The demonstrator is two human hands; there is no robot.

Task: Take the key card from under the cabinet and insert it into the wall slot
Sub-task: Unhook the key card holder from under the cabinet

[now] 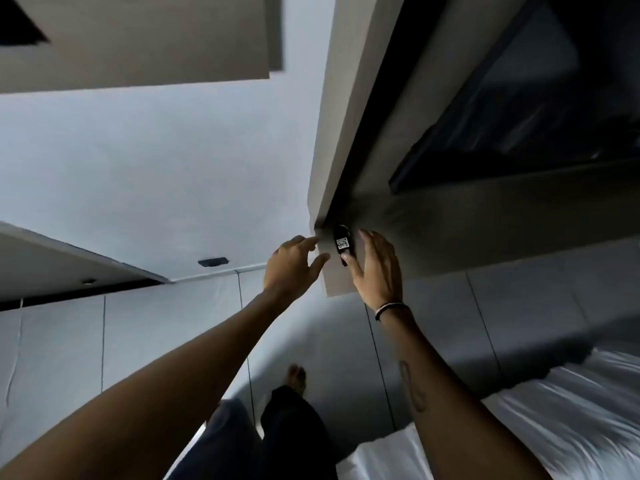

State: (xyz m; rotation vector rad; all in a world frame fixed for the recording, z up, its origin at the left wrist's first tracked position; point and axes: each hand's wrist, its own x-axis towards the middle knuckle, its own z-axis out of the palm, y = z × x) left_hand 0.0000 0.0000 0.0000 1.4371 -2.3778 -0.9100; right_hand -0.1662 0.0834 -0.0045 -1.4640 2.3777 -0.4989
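Observation:
A small black key card [343,244] with a white code label lies against the end of a light wooden cabinet panel [341,133], in its dark corner. My right hand [379,271] is beside it on the right with fingers spread, and the thumb tip touches the card's lower end. My left hand [294,268] hovers at the panel's left edge, fingers apart, holding nothing. A small dark plate [213,262] sits on the pale wall to the left; I cannot tell whether it is the slot.
A bed with white sheets [554,410] fills the lower right. My legs and a bare foot [298,379] stand on the pale tiled floor [138,341]. A dark glossy panel [519,98] is set in the cabinet at upper right. Another wooden block [138,39] is at upper left.

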